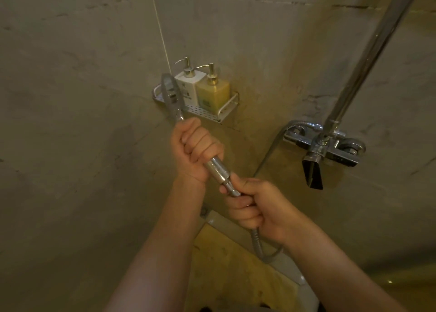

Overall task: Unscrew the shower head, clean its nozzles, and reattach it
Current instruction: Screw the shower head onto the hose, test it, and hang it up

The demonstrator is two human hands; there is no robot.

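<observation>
- The chrome hand-held shower head [171,97] is seen edge-on, a thin polished disc rising up and to the left from a round metal handle; its nozzle face is turned away and cannot be made out.
- The left hand [195,150] is closed in a fist around the upper handle, fingers wrapped fully, so that stretch of the handle is hidden.
- Below the fist the smooth cylindrical handle shows bare, narrowing to a stepped chrome connector nut [230,186].
- The right hand [253,208] is curled shut on that nut and the hose end, thumb and forefinger pinching the nut; the joint itself is partly covered by the fingers.
- The ribbed, flexible metal shower hose [262,248] comes out under the right palm, loops down, then runs up behind the hand to the mixer; the middle of its run is hidden.
- The chrome wall-mounted mixer tap [330,146] has a flat, flared spout and a straight polished riser pipe [368,57], cut off at the top edge.
- A perforated silver metal corner shelf [205,111] sits just behind the shower head, which overlaps its left end.
- On the shelf stand a square white pump bottle [191,85] and a square yellow pump bottle [213,94], touching side by side; their labels are too small to read.
- The walls are mottled grey-beige tiles [82,99] with thin grout lines, dimly lit.
</observation>
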